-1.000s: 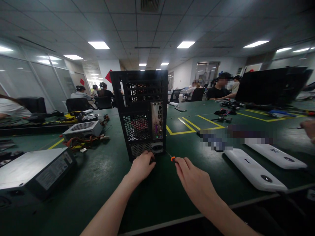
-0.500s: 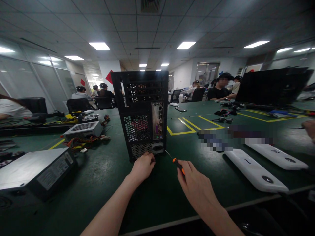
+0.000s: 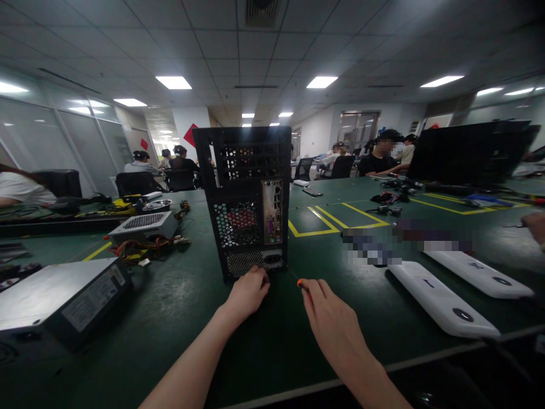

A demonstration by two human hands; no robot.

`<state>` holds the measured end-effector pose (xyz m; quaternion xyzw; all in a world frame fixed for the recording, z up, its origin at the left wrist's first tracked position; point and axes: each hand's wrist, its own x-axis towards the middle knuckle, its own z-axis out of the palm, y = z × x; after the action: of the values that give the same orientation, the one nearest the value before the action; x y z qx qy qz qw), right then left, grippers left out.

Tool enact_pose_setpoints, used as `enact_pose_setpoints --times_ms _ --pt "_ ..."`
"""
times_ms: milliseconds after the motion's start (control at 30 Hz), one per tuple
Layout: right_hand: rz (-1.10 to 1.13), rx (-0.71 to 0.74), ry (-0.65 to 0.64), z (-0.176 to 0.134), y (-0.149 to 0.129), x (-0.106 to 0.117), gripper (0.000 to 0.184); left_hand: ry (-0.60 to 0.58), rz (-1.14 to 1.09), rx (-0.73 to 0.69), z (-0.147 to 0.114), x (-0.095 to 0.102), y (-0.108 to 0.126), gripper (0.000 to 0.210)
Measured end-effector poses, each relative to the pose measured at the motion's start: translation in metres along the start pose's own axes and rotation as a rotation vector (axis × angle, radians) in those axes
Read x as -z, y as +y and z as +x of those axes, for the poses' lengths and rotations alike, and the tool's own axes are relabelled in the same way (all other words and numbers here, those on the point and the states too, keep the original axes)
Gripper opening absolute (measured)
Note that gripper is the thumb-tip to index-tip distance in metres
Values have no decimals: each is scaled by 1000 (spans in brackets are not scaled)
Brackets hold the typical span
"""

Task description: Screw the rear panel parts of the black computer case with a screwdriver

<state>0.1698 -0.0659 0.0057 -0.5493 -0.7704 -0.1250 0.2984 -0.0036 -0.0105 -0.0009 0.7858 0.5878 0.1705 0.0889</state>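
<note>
The right hand (image 3: 330, 311) has shifted nearer the computer case (image 3: 238, 191), fingers pinching a screwdriver (image 3: 300, 282). The case stands upright on the counter (image 3: 162, 307), the left hand (image 3: 248, 292) at its base, its fingers' hold unclear.

- You face a black computer case (image 3: 248, 191), its vent (image 3: 237, 222) patterned like honeycomb, its port plate (image 3: 267, 196) silver with a purple port (image 3: 271, 225).
- At the case's lower right, your screwdriver (image 3: 300, 282) shows orange.
- Under the case, your table (image 3: 170, 318) is green; yellow lines (image 3: 315, 233) form rectangles to the case's right.
- Left of the case, your nearer power supply (image 3: 63, 287) has a silver top and a pale label (image 3: 91, 302).
- Right of the case, your two oblong devices (image 3: 434, 295) are white.
</note>
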Motion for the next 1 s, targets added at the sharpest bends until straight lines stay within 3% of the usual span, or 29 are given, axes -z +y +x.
enact_pose_setpoints --times_ms 100,233,400,533,667,800,1000 --pt "53 37 13 0 -5 1 18 10 -12 11 0 0 1 16" --pt "-50 111 -21 -2 -12 4 33 36 -105 -2 2 1 3 14" --pt "-3 188 86 -3 -7 7 32 91 -180 4 3 2 4 12" --pt "20 145 126 1 -9 9 27 139 -268 32 5 1 3 15" --pt "8 48 34 0 -19 10 19 146 -382 40 7 -3 0 24" --pt "34 78 -39 -4 -25 11 21 135 -451 69 8 -5 -2 27" --pt "-80 31 110 2 -17 16 25 120 -462 70 9 -7 -5 27"
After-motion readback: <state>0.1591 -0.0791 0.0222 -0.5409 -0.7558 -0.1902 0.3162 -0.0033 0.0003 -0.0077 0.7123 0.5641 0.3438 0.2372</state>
